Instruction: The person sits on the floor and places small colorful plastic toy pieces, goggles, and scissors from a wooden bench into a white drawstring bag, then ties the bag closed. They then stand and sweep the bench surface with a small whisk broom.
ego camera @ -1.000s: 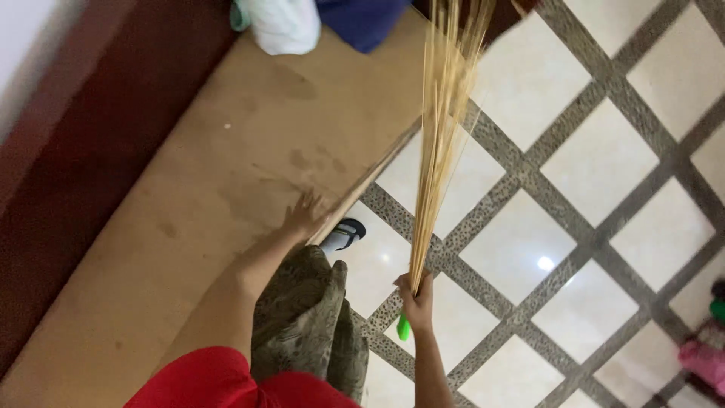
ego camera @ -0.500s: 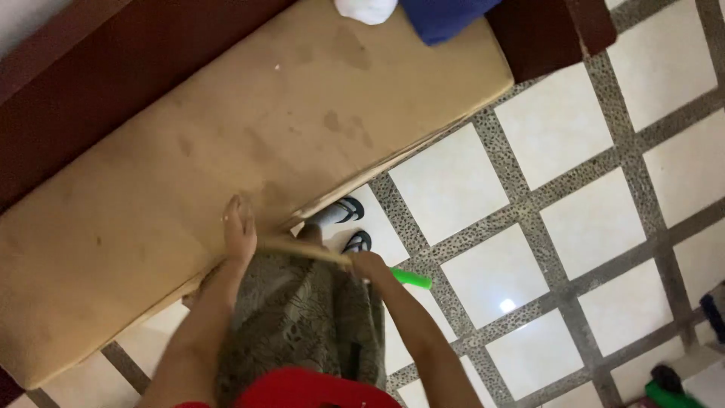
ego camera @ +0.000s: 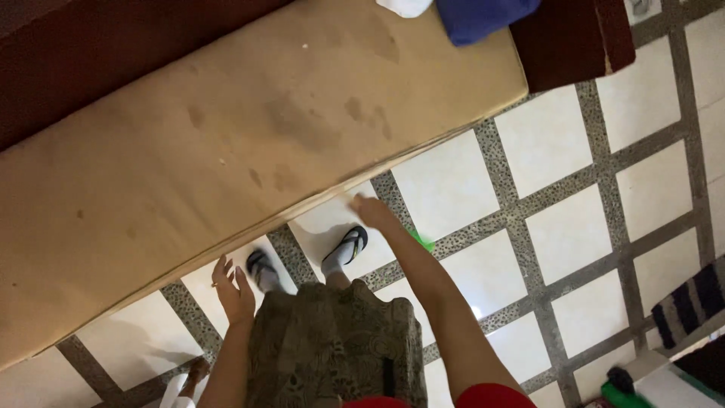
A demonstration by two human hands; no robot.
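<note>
**A:** so what's each hand doing? right hand is out over the edge of the long tan stained cushion, fist closed on something with a bright green plastic tip poking out below it, above the white square floor tiles.

**B:** left hand is open, fingers spread, holding nothing, just beside the cushion's front edge. Black sandals sit between the two hands.

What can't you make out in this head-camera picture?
- Green handle: mostly hidden behind the right hand; whether the fingers grip it is unclear.
- Blue cloth and white cloth: cut off by the top edge.
- Left hand: blurred.
</note>
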